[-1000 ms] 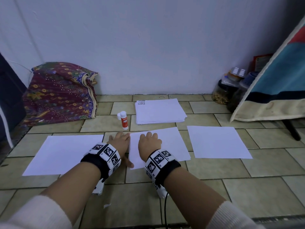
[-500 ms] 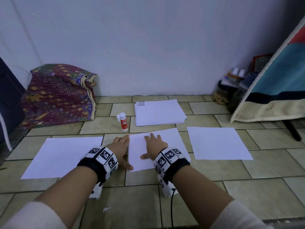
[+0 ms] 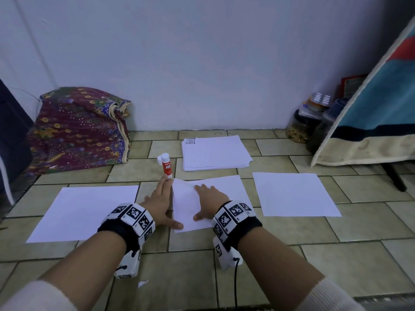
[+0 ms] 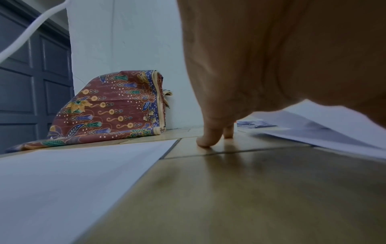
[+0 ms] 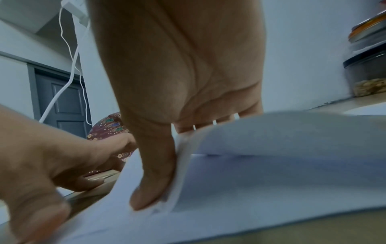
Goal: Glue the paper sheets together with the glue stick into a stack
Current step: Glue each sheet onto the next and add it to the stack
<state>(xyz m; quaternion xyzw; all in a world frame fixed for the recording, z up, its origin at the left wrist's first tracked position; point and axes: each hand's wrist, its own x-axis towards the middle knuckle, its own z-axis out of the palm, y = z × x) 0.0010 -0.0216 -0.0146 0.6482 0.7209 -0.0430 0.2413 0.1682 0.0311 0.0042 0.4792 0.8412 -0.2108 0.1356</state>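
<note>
Three single white sheets lie in a row on the tiled floor: a left sheet (image 3: pixel 85 212), a middle sheet (image 3: pixel 229 187) and a right sheet (image 3: pixel 292 194). Behind them sit a paper stack (image 3: pixel 215 154) and an upright red-and-white glue stick (image 3: pixel 166 165), its cap beside it. My left hand (image 3: pixel 159 203) lies along the middle sheet's left edge with straight fingers (image 4: pixel 205 140) touching the floor. My right hand (image 3: pixel 211 203) rests flat on that sheet. The sheet's left part bulges up beside my right thumb (image 5: pixel 150 181) and hides the fingers in the right wrist view.
A patterned cloth bundle (image 3: pixel 78 129) leans on the wall at the back left. Jars (image 3: pixel 301 124) and a slanted blue-and-cream padded board (image 3: pixel 377 122) stand at the back right. A small paper scrap (image 3: pixel 142 283) lies near my left wrist. A dark door (image 4: pixel 31 82) is far left.
My right hand has slid right and further onto the middle sheet. The sheet's left part has risen off the floor. My left fingers have stretched forward towards the glue stick.
</note>
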